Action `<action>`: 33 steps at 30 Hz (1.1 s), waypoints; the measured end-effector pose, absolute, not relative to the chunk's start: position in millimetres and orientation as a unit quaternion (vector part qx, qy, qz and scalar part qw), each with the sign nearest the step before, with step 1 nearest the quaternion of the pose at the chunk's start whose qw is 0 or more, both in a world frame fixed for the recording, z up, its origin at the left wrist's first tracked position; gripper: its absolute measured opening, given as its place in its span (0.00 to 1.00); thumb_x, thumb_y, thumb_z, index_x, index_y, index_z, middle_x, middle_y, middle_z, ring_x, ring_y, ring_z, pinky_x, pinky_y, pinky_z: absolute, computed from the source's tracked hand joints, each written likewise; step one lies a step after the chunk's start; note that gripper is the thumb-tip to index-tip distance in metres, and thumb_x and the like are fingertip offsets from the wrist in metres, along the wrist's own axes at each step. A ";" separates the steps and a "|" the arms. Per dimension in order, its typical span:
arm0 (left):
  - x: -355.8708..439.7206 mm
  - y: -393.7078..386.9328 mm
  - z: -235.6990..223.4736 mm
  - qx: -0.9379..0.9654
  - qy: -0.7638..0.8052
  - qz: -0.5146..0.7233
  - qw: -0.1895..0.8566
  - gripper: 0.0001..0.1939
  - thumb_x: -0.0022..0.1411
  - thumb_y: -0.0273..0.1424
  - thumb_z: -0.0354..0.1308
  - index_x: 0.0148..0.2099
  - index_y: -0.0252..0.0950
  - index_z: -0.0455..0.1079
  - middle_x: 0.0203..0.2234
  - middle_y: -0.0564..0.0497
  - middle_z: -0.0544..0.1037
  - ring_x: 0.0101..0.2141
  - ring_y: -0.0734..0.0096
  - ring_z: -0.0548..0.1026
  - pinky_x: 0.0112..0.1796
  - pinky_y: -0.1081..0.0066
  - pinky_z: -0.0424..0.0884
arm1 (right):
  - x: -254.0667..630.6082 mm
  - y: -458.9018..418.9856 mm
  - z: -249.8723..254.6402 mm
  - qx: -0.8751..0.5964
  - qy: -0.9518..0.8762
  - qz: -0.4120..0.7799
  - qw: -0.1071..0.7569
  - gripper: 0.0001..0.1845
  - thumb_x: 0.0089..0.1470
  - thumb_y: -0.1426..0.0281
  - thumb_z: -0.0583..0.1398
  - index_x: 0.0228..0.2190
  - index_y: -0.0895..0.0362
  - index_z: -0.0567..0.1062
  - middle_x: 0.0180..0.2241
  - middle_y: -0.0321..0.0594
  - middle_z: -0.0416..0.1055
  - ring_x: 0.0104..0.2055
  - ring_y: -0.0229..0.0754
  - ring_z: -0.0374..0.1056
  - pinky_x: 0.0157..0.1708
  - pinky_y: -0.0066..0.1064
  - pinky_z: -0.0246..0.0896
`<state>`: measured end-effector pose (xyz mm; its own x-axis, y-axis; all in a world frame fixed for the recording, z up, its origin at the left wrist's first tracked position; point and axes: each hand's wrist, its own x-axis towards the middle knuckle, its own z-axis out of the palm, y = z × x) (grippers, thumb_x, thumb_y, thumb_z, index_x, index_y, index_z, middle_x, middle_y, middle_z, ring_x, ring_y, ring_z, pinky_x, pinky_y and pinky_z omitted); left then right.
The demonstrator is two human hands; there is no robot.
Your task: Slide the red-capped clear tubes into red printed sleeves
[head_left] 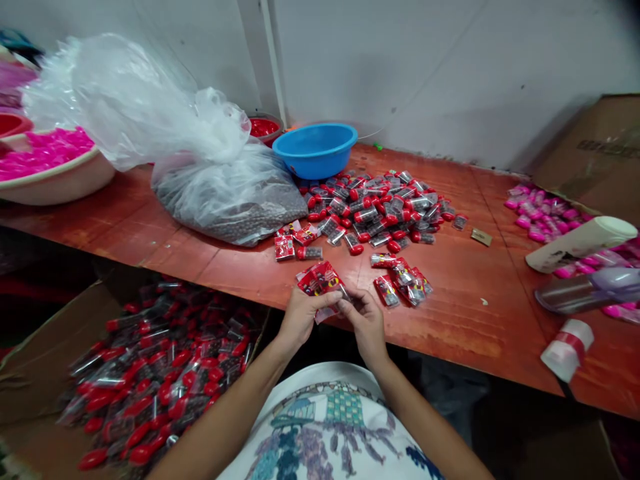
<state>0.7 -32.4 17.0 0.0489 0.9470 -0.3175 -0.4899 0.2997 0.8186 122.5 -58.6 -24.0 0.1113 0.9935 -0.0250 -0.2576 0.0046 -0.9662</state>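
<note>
Just over the table's front edge, my left hand point(299, 315) is closed on a red printed plastic packet point(320, 277), thumb on top. My right hand point(366, 321) pinches the right edge of the same packet; what lies under its fingertips is partly hidden. To the right sit several filled red packets point(400, 279) with clear tubes showing inside. Behind the hands lie a few flat red packets point(285, 248) and a single red-capped tube point(309, 253). Farther back is a heap of clear tubes point(377, 208) with red caps and dark beads inside.
A clear bag of dark beads point(235, 200) and a blue basin point(315, 152) stand behind. At lower left, a cardboard box point(37, 353) holds many red-capped tubes. Pink capped tubes point(543, 213), a white cylinder point(583, 243), a clear bottle point(575, 293) and a plastic roll point(568, 347) are right.
</note>
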 end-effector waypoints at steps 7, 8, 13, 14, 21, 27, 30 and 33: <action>-0.6 -31.4 15.0 0.246 0.418 0.538 0.690 0.18 0.40 0.26 0.71 0.38 0.30 0.75 0.30 0.47 0.80 0.29 0.67 0.77 0.35 0.66 0.75 | 129.5 -53.4 -19.6 -0.463 -0.349 0.576 0.577 0.16 0.46 0.66 0.66 0.39 0.55 0.75 0.34 0.36 0.74 0.33 0.38 0.68 0.31 0.29 0.65; -1.3 -31.0 14.9 0.242 0.422 0.545 0.683 0.18 0.41 0.26 0.71 0.37 0.30 0.75 0.30 0.47 0.80 0.29 0.67 0.77 0.35 0.67 0.75 | 131.1 -52.7 -20.1 -0.465 -0.358 0.569 0.576 0.17 0.44 0.66 0.67 0.39 0.54 0.75 0.34 0.36 0.73 0.33 0.38 0.68 0.32 0.29 0.65; 0.0 -33.3 10.2 0.239 0.442 0.523 0.689 0.17 0.40 0.25 0.71 0.36 0.30 0.75 0.28 0.48 0.79 0.27 0.68 0.76 0.32 0.68 0.74 | 140.3 -47.2 -19.9 -0.483 -0.448 0.519 0.544 0.24 0.42 0.68 0.68 0.45 0.49 0.75 0.36 0.34 0.68 0.33 0.37 0.65 0.36 0.30 0.65; 1.6 -34.4 8.7 0.239 0.441 0.516 0.694 0.16 0.41 0.25 0.71 0.35 0.30 0.75 0.27 0.48 0.79 0.27 0.69 0.76 0.31 0.69 0.74 | 141.6 -46.2 -19.3 -0.487 -0.472 0.505 0.533 0.23 0.43 0.68 0.68 0.44 0.49 0.76 0.35 0.35 0.67 0.33 0.37 0.65 0.36 0.30 0.64; 9.1 -33.3 3.3 0.210 0.436 0.494 0.722 0.20 0.40 0.24 0.71 0.39 0.31 0.73 0.30 0.46 0.80 0.28 0.67 0.77 0.34 0.69 0.75 | 155.5 -41.3 -22.8 -0.517 -0.512 0.464 0.505 0.17 0.47 0.64 0.65 0.41 0.51 0.78 0.33 0.36 0.69 0.34 0.40 0.66 0.36 0.31 0.63; -1.5 -24.1 -1.5 0.131 0.442 0.494 0.738 0.21 0.48 0.22 0.65 0.47 0.33 0.70 0.36 0.43 0.80 0.33 0.60 0.79 0.35 0.59 0.77 | 206.2 -29.4 -19.3 -0.678 -0.518 0.192 0.485 0.17 0.49 0.61 0.62 0.40 0.55 0.77 0.38 0.41 0.68 0.33 0.41 0.65 0.39 0.37 0.62; -3.0 -23.2 -4.1 0.130 0.450 0.499 0.729 0.20 0.48 0.21 0.64 0.45 0.33 0.71 0.34 0.44 0.80 0.31 0.63 0.78 0.32 0.63 0.77 | 203.9 -26.1 -13.8 -0.678 -0.548 0.154 0.466 0.17 0.51 0.60 0.61 0.42 0.55 0.76 0.38 0.41 0.67 0.31 0.39 0.63 0.38 0.36 0.61; -1.5 -23.1 -6.8 0.128 0.454 0.508 0.721 0.18 0.45 0.21 0.66 0.42 0.31 0.73 0.28 0.46 0.80 0.27 0.66 0.78 0.29 0.67 0.76 | 171.3 -24.4 -12.9 -0.577 -0.611 0.314 0.441 0.13 0.52 0.63 0.60 0.39 0.54 0.76 0.34 0.38 0.70 0.32 0.40 0.66 0.34 0.31 0.62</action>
<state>-1.5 -23.1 -6.8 0.0714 0.8484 -0.5246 -0.6162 0.4511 0.6456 171.3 -24.4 -12.9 0.0553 0.9828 0.1764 0.4278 0.1363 -0.8935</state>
